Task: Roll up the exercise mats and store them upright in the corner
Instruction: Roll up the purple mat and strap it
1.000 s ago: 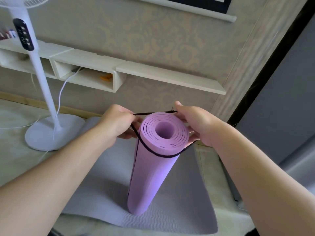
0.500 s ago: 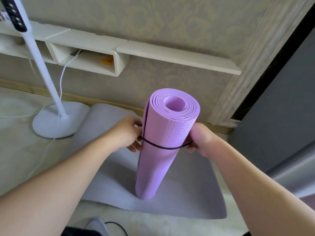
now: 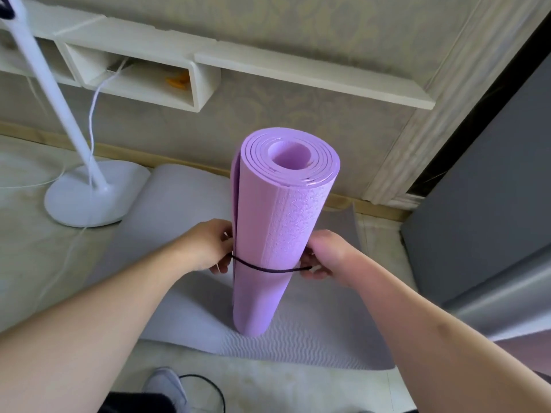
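A rolled purple mat [image 3: 277, 222] stands upright on a grey mat [image 3: 179, 210] that lies flat on the floor. A thin black elastic band [image 3: 268, 269] circles the purple roll about halfway down. My left hand [image 3: 208, 248] pinches the band at the roll's left side. My right hand [image 3: 325, 254] pinches it at the right side. Both hands sit against the roll.
A white fan stand with a round base [image 3: 95, 195] and a cord stands to the left. A white wall shelf [image 3: 208, 64] runs along the wall behind. A dark grey panel [image 3: 492, 219] fills the right. A black loop [image 3: 208, 389] lies by my shoe.
Both hands have slid the black band from the top rim of the purple roll down to about its middle. The view has tilted downward.
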`<state>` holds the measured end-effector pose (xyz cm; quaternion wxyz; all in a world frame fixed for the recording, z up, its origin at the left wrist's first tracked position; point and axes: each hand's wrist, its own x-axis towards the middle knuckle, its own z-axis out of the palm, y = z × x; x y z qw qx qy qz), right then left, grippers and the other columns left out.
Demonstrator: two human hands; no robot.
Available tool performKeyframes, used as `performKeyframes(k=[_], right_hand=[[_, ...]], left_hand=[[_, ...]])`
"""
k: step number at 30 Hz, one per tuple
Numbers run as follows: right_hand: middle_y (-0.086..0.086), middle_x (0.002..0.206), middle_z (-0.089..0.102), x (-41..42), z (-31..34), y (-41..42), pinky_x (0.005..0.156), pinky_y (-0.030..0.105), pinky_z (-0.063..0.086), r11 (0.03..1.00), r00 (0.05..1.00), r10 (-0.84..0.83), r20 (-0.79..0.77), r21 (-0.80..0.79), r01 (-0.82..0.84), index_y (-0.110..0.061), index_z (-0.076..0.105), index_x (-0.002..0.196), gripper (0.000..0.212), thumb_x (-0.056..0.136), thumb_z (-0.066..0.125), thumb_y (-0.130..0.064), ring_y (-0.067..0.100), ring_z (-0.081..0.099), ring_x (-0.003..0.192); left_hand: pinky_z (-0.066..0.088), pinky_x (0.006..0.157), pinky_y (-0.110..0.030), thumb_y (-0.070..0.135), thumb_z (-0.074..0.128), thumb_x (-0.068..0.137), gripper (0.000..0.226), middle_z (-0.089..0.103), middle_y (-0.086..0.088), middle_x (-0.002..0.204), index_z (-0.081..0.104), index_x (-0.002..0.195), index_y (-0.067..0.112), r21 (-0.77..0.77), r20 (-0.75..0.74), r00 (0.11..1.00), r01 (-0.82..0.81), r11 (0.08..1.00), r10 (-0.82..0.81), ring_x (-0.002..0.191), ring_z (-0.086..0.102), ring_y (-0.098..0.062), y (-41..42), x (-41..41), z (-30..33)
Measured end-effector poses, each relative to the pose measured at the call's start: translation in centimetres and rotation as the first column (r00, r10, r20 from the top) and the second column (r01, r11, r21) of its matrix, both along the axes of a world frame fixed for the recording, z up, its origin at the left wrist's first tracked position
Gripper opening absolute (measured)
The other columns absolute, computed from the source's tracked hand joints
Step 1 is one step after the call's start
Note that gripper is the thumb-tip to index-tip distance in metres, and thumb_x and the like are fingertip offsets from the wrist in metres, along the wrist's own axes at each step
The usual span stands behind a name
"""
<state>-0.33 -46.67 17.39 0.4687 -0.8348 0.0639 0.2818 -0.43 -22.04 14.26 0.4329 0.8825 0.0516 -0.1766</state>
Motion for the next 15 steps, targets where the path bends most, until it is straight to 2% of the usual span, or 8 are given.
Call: performKeyframes(k=[3, 5, 8, 11, 13, 15], right_hand=[[0.015, 0.083, 0.074, 0.0, -1.2, -0.7, 0.052, 0.026, 0.041, 0.998, 0.998, -0.046, 0.035, -0.029, 0.047, -0.012, 0.069, 0.087, 0.024, 0.088, 0.046, -0.01, 0.024, 0.072, 0.069], [0.016, 0.097, 0.079, 0.2, -2.1, -1.5, 0.053, 0.029, 0.052, 0.992, 0.991, -0.126, 0.033, 0.001, 0.126, -0.016, 0.078, 0.102, 0.027, 0.092, 0.053, -0.009, 0.026, 0.079, 0.076], [0.011, 0.106, 0.078, 0.4, -2.9, -2.3, 0.063, 0.039, 0.066, 0.984, 0.984, -0.171, 0.048, -0.043, 0.173, -0.014, 0.079, 0.114, 0.026, 0.094, 0.065, -0.006, 0.025, 0.079, 0.085], [0.015, 0.102, 0.076, 0.3, -2.6, -1.3, 0.071, 0.049, 0.067, 0.975, 0.976, -0.215, -0.02, 0.046, 0.216, -0.003, 0.077, 0.11, 0.029, 0.096, 0.051, -0.005, 0.033, 0.079, 0.087], [0.016, 0.089, 0.074, 0.1, -2.2, -0.5, 0.077, 0.052, 0.067, 0.956, 0.959, -0.274, -0.074, 0.085, 0.279, 0.006, 0.074, 0.104, 0.033, 0.096, 0.043, -0.003, 0.037, 0.078, 0.081], [0.014, 0.078, 0.073, 0.1, -2.5, -0.4, 0.079, 0.052, 0.066, 0.937, 0.937, -0.338, -0.086, 0.069, 0.344, 0.006, 0.071, 0.097, 0.03, 0.094, 0.042, -0.002, 0.04, 0.078, 0.078]], left_hand=[[0.058, 0.054, -0.036, 0.006, 0.048, 0.105, 0.02, 0.068, -0.007, 0.058, 0.067, 0.102, 0.003, -0.055, -0.052, 0.998, -0.034, 0.998, 0.032, 0.053, 0.069, -0.023, 0.1, -0.1, -1.7], [0.059, 0.055, -0.037, 0.007, 0.051, 0.107, 0.02, 0.069, -0.01, 0.061, 0.068, 0.101, -0.002, -0.107, -0.079, 0.995, -0.07, 0.992, 0.061, 0.055, 0.07, -0.023, -0.1, -0.1, -2.1], [0.063, 0.062, -0.041, 0.01, 0.049, 0.108, 0.023, 0.076, -0.015, 0.073, 0.068, 0.1, -0.003, -0.164, -0.104, 0.983, -0.168, 0.972, 0.152, 0.062, 0.075, -0.024, -0.5, 0.2, -1.7], [0.065, 0.072, -0.051, 0.014, 0.053, 0.105, 0.02, 0.075, -0.017, 0.084, 0.066, 0.104, -0.002, -0.257, -0.2, 0.956, -0.265, 0.93, 0.217, 0.069, 0.077, -0.031, -1.4, 0.2, -0.9], [0.067, 0.07, -0.052, 0.014, 0.057, 0.103, 0.021, 0.069, -0.018, 0.091, 0.065, 0.108, -0.005, -0.274, -0.244, 0.944, -0.286, 0.918, 0.222, 0.07, 0.076, -0.035, -2.2, 0.0, -0.5], [0.067, 0.072, -0.053, 0.015, 0.058, 0.102, 0.023, 0.067, -0.017, 0.089, 0.066, 0.104, -0.006, -0.263, -0.266, 0.938, -0.293, 0.919, 0.223, 0.069, 0.075, -0.035, -2.9, -0.2, -0.5]])
